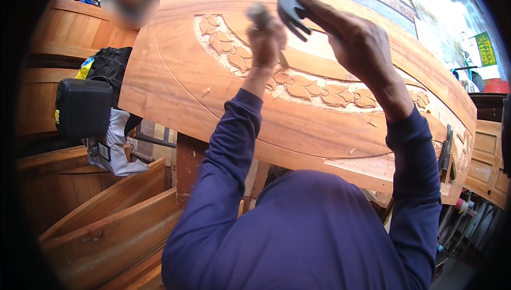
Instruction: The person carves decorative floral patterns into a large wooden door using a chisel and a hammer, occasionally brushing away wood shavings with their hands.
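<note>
A large wooden panel (319,154) lies in front of me, with a curved band of carved leaves and flowers (301,85) across it. My left hand (266,45) is wrapped round a chisel (283,61), its handle end sticking up and its blade slanting down to the carved band. Motion smears this hand and the handle. To its right, above the panel, my right hand (367,47) grips a claw hammer (293,13). The hammer head is raised near the chisel's handle end, apart from it. The hammer's handle is mostly hidden by my fingers.
Several dark tools (446,151) rest at the panel's right end, and small wood chips lie on its surface. To the left are a black hard case (84,108), a black bag (110,65) and grey cloth (118,149). Wooden boards (117,226) stand below them.
</note>
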Tool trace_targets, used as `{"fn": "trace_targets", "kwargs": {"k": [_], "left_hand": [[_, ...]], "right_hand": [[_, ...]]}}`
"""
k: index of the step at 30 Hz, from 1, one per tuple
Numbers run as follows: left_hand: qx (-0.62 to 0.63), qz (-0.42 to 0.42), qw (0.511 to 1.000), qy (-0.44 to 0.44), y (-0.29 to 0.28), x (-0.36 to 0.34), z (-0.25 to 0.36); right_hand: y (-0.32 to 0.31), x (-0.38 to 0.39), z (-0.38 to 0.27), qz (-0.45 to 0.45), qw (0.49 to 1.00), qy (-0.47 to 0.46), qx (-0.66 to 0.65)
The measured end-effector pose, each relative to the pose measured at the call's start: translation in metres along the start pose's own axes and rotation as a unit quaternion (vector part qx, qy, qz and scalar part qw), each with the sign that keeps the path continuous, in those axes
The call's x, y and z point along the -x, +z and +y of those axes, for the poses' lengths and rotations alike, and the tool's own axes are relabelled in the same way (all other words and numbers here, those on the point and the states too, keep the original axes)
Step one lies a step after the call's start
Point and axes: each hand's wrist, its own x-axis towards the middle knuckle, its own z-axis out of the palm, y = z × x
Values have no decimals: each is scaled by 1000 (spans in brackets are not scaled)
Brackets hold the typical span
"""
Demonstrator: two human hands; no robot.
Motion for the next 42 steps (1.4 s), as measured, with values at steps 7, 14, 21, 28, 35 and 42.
{"fn": "trace_targets", "kwargs": {"k": [7, 14, 21, 28, 35, 42], "left_hand": [[-65, 33, 997, -21, 28, 2, 11], [-52, 3, 998, -38, 35, 5, 14], [-82, -5, 996, -21, 43, 9, 12], [-101, -8, 994, 42, 37, 18, -6], [-50, -97, 993, -42, 33, 16, 9], [51, 20, 998, -43, -2, -10, 10]], "right_hand": [[-40, 16, -9, -7, 980, 176, -96], [-62, 6, -15, 1, 981, 170, -93], [-75, -23, -29, 110, 957, 179, -198], [-29, -9, -14, 126, 986, 73, -80], [-11, 6, 2, -49, 999, 17, -7], [-28, 26, 0, 17, 990, 106, -89]]}}
